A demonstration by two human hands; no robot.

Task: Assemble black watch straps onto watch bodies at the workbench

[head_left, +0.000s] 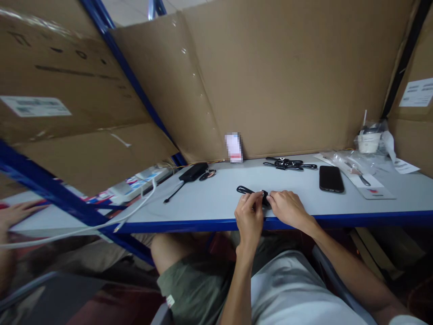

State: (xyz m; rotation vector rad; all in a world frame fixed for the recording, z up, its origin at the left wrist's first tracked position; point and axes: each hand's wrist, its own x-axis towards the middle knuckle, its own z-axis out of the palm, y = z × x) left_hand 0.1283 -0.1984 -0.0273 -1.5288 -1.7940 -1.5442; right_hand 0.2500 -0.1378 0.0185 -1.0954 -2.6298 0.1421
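My left hand and my right hand meet at the table's front edge. Between them is a small, dark, glossy piece with a long rounded end, like a bundled black cable. That end sticks out to the left past my left hand, and the rest is mostly covered by my fingers. Both hands are closed on it with the fingertips pinched. Farther back on the table lie several similar black bundles in a loose pile.
A black phone lies right, beside a card with plastic packaging. A wrapped cup stands behind. Left are a black box with a cable and a power strip. Cardboard walls enclose the table. Another person's hand shows far left.
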